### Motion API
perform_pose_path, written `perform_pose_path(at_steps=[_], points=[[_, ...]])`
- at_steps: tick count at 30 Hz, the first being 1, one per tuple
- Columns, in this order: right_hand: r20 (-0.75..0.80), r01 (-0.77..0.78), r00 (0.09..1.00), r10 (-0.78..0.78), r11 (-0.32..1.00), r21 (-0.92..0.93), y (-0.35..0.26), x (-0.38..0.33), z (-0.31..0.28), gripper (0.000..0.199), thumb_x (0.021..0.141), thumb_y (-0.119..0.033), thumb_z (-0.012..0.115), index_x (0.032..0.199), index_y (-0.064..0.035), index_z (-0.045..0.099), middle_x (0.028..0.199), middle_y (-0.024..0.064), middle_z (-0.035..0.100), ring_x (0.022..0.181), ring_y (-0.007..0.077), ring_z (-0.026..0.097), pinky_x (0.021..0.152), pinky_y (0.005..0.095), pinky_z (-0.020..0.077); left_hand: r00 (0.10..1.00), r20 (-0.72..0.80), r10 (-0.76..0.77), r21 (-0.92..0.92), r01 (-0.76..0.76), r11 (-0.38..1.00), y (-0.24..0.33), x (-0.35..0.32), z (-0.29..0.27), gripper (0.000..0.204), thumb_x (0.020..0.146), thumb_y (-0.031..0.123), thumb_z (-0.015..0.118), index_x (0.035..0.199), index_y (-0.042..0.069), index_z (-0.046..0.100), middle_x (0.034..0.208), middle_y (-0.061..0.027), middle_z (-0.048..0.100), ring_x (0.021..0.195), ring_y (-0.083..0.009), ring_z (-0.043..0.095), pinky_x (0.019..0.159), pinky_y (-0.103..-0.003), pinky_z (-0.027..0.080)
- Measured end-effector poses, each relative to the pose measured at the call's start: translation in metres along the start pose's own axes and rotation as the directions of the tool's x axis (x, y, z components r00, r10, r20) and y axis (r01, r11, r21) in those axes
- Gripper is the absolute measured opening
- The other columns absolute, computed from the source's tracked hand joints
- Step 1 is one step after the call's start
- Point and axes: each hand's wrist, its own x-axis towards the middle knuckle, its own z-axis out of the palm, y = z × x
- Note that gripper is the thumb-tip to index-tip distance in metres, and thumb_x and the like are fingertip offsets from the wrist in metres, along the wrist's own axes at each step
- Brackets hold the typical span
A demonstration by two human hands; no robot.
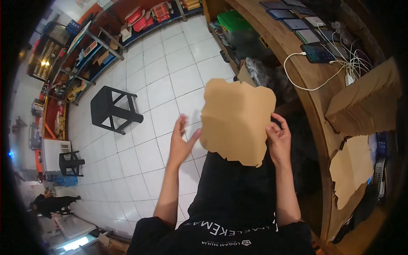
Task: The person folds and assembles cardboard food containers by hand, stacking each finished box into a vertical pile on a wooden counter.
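Holds a flat brown cardboard blank (238, 114) in front of the body, above the black-clothed lap (233, 187), with its broad face turned toward the view. Pinches the blank at its right edge with the right hand (279, 138), having thumb and bent fingers (281, 120) closed on this edge. Holds the left hand (182, 142) just beside the opposite edge, apart from it by a narrow gap, with the thumb and the slightly blurred fingers spread open and gripping nothing. Has at the right a wooden tabletop (312, 80), carrying a thick stack of brown cardboard (365, 102) and, near this stack, a brown cardboard sheet (352, 168) with notched edges. Has farther along the same tabletop several phones (293, 23) lying close together, and one dark phone (316, 52) touching the plug of a white cable (293, 83). Shows, beside the far part of the tabletop and lower, a storage box with a green lid (233, 20). Has at the left a white tiled floor (163, 87), with a black stool (103, 108) standing on it and another black stool (71, 162) farther away. Shows beyond the floor some red packages (136, 16) on a shelf.
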Motion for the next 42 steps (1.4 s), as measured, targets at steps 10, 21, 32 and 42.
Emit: perform_pose_path(at_steps=[10, 21, 32, 42], points=[[0.138, 0.375, 0.880, -0.454, 0.488, -0.789, -0.019, -0.039, -0.007, 0.037, 0.095, -0.002, 0.072, 0.131, -0.0013, 0.066, 0.135, 0.0175, 0.064, 0.126, 0.0296, 0.064, 0.107, 0.0380, 0.0504, 0.928, 0.371, -0.040, -0.460, 0.221, 0.860, 0.108, -0.009, -0.024, 0.015, 0.099, 0.008, 0.073, 0.110, -0.001, 0.071, 0.110, -0.0119, 0.076, 0.091, -0.0148, 0.073, 0.078, -0.028, 0.058], [0.582, 0.795, 0.589, -0.561, 0.276, -0.540, -0.072, -0.095, 0.050, 0.038, 0.078, -0.004, 0.082, 0.114, -0.0026, 0.071, 0.115, 0.0126, 0.063, 0.108, 0.0334, 0.066, 0.090, 0.0434, 0.0551, 0.528, 0.334, 0.781, 0.139, -0.847, 0.513, 0.204, -0.050, -0.040, 0.014, 0.085, 0.010, 0.080, 0.096, 0.003, 0.074, 0.131, -0.0093, 0.070, 0.122, -0.0273, 0.070, 0.108, -0.045, 0.055], [0.592, 0.880, 0.436, -0.678, 0.186, -0.436, -0.107, -0.118, 0.023, 0.026, 0.074, -0.008, 0.079, 0.099, -0.0057, 0.074, 0.099, 0.0068, 0.068, 0.089, 0.0263, 0.068, 0.074, 0.0369, 0.0550, 0.896, -0.171, 0.410, -0.388, -0.444, 0.808, 0.166, -0.063, -0.041, 0.088, 0.081, 0.074, 0.079, 0.126, 0.003, 0.057, 0.131, -0.0189, 0.065, 0.126, -0.0355, 0.066, 0.115, -0.049, 0.045], [0.592, 0.814, 0.580, -0.560, 0.385, -0.434, -0.094, -0.120, 0.021, 0.020, 0.081, -0.008, 0.084, 0.099, -0.0044, 0.075, 0.091, 0.0066, 0.060, 0.079, 0.0217, 0.063, 0.069, 0.0349, 0.0525, 0.867, 0.437, 0.240, -0.612, 0.090, 0.786, 0.184, -0.080, -0.028, 0.036, 0.103, 0.009, 0.070, 0.135, -0.004, 0.059, 0.122, -0.0068, 0.069, 0.112, -0.0113, 0.064, 0.094, -0.028, 0.052]])
